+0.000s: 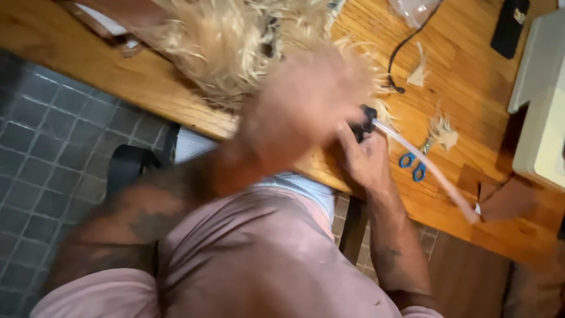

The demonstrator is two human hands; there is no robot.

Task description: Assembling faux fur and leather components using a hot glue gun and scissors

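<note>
My right hand is closed around a black glue gun. A translucent white glue stick juts out of the gun's back toward the lower right. The gun's front end sits at the edge of a shaggy mass of blond fibre lying on the wooden table. My left hand is blurred by motion and lies over the fibre right beside the gun. Its fingers cannot be made out. My pink shirt fills the bottom of the view.
Blue-handled scissors and loose tufts of fibre lie right of the glue stick. Brown flat pieces, a white machine, a black cable and a black flat device are further right. Grey floor tiles lie left.
</note>
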